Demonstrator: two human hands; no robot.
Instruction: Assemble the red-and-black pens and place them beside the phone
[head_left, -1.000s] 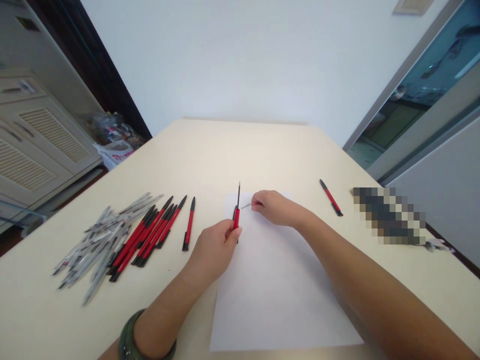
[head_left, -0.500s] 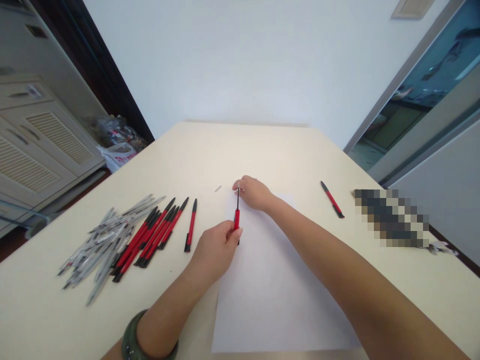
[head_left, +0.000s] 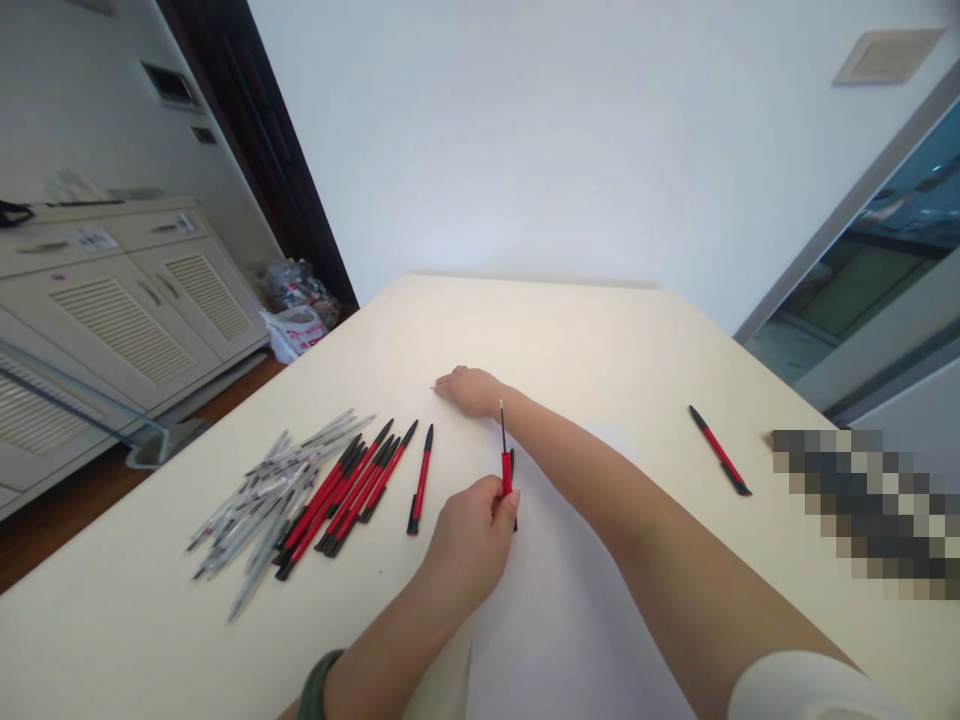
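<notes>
My left hand (head_left: pixel 476 530) grips an upright red pen barrel (head_left: pixel 507 472) with a black clip. A dark refill (head_left: pixel 502 425) with a light tip sticks up out of it. Farther off, my right hand (head_left: pixel 471 391) rests low over the table with its fingers together, pointing left. Its fingertips close on something too small to make out. My right forearm passes behind the refill. To the left of my left hand lies a single red and black pen (head_left: pixel 421 480).
Several red and black pens (head_left: pixel 337 500) lie heaped beside a pile of clear pen parts (head_left: pixel 255 510) on the left. White paper (head_left: pixel 555 610) lies under my arms. One red and black pen (head_left: pixel 718 450) is on the right, near a blurred-out dark item (head_left: pixel 862 505).
My right hand has left the refill tip and moved left to the table, over where a small thin piece lay. My left hand still holds the barrel. The view has shifted.
</notes>
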